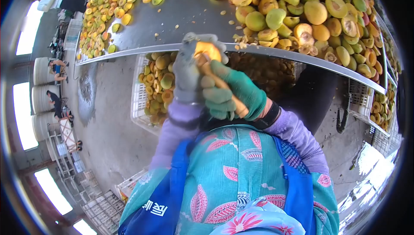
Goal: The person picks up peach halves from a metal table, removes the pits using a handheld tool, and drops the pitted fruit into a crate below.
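In a grey glove, my left hand (188, 69) is closed round a halved orange-yellow fruit (208, 50) at the table's front edge. My right hand (235, 90), in a green glove, grips a tool with a wooden handle (240, 108). The tool's upper end meets the cut face of the fruit; its tip is hard to make out. Just beyond my hands is the metal table (194, 13), with a large heap of halved fruit (315, 13) at the right and a smaller heap (103, 9) at the left.
Below the table edge stands a white crate (139, 99) of fruit, with dark contents beside it. Another crate (360, 99) is at the right. Two people (57, 69) (55, 103) are far off at the left, near large pale tanks (42, 98). Stacked crates (101, 207) stand lower left.
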Tool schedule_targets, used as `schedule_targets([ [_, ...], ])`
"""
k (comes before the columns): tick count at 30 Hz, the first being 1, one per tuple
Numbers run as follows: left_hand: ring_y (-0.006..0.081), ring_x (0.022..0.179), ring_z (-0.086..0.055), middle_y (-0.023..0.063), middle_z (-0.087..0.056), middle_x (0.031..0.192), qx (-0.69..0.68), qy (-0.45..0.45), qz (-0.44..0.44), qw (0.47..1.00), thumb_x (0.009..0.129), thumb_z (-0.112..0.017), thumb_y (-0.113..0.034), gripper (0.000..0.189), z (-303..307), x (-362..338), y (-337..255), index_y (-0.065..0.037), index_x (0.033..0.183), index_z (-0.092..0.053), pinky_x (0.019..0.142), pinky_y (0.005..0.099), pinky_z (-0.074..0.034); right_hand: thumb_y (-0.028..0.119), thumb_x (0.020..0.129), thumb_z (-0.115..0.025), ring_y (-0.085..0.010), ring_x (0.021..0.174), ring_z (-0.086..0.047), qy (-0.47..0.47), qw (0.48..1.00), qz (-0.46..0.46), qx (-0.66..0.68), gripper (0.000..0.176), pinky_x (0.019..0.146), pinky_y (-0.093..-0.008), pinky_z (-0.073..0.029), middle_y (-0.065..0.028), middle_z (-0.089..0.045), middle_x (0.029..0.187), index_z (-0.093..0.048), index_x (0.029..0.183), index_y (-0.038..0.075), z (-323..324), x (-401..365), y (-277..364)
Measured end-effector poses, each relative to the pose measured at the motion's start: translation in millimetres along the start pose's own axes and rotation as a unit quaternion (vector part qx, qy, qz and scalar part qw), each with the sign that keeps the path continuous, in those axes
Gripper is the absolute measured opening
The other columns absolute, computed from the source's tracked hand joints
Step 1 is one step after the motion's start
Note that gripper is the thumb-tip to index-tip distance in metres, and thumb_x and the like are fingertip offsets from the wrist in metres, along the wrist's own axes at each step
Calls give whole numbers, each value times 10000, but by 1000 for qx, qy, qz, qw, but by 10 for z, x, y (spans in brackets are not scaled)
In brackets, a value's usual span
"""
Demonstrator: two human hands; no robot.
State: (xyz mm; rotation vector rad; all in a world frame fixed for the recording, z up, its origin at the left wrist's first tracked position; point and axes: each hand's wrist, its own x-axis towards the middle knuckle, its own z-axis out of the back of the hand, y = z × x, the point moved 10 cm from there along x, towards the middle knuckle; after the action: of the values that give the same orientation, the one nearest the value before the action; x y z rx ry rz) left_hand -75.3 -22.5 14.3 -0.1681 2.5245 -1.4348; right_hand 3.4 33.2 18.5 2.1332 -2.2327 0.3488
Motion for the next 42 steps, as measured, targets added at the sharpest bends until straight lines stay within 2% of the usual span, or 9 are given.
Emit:
schedule_targets([
  [9, 252, 713, -634, 157, -633, 863, -159, -108, 51, 980, 911, -554, -334, 346, 244, -172, -175, -17, 1047, -586, 557, 349, -534, 508, 978, -383, -89, 451, -373, 142, 989, -32, 22, 414, 440, -246, -325, 60, -391, 555, -551, 925, 133, -440, 117, -177],
  [10, 243, 743, -632, 135, -637, 856, 152, -137, -44, 978, 913, -559, -313, 316, 559, -285, -422, -36, 1062, -592, 579, 361, -531, 504, 974, -399, -87, 454, -375, 71, 997, -1, -33, 389, 438, -245, -324, 63, -392, 560, -550, 920, 149, -312, 70, -121],
  [15, 226, 765, -618, 109, -620, 884, 772, -332, 26, 541, 879, -604, -182, 264, 2129, -565, -1015, -17, 1086, -593, 686, 325, -528, 534, 947, -448, -69, 459, -394, -283, 946, 129, -92, 354, 431, -233, -334, 57, -381, 554, -476, 892, 185, 448, -748, 526],
  [18, 270, 875, -620, 177, -629, 940, 557, -182, -48, 809, 842, -640, -225, 329, 665, 27, -812, -46, 1116, -602, 779, 344, -514, 531, 945, -454, -89, 450, -401, -383, 901, 145, -146, 347, 427, -245, -342, 39, -402, 562, -493, 924, 187, 1016, -1046, 660],
  [20, 186, 829, -623, 121, -650, 985, 580, 47, -128, 803, 846, -637, -198, 288, -287, 507, -418, -24, 1075, -626, 719, 319, -500, 528, 948, -451, -94, 446, -409, -362, 890, 142, -236, 351, 424, -248, -343, 32, -416, 561, -501, 932, 181, 447, -966, 640],
  [25, 297, 987, -618, 188, -613, 1080, 859, 226, -253, 384, 766, -617, -126, 364, -1246, 1100, 596, -35, 1118, -608, 803, 384, -514, 490, 954, -464, -79, 435, -404, -384, 846, 254, -270, 350, 404, -224, -323, 32, -448, 559, -512, 905, 146, 314, -1229, 1002],
  [31, 232, 971, -618, 139, -604, 1121, 232, 264, 88, 932, 788, -711, -197, 571, -795, 795, 167, 18, 1264, -480, 843, 342, -517, 330, 943, -552, -248, 490, -501, -408, 549, 408, -605, 276, 455, -359, -404, -50, -484, 573, -522, 842, 75, -45, -1298, 1365],
  [35, 259, 959, -604, 171, -610, 1076, 105, 125, -28, 986, 897, -599, -352, 541, -435, 609, 139, 32, 1255, -469, 847, 374, -514, 285, 936, -558, -371, 597, -606, -437, 325, 375, -750, 260, 486, -444, -435, -216, -575, 647, -502, 873, 38, -483, -1051, 1332],
  [42, 225, 793, -626, 159, -635, 919, 344, 24, -186, 920, 974, -442, -400, 472, -630, 431, -70, 26, 1153, -541, 743, 341, -536, 273, 929, -569, -353, 469, -553, -418, 251, 426, -762, 264, 402, -439, -390, -180, -517, 531, -480, 850, 37, -626, -1052, 1169],
])
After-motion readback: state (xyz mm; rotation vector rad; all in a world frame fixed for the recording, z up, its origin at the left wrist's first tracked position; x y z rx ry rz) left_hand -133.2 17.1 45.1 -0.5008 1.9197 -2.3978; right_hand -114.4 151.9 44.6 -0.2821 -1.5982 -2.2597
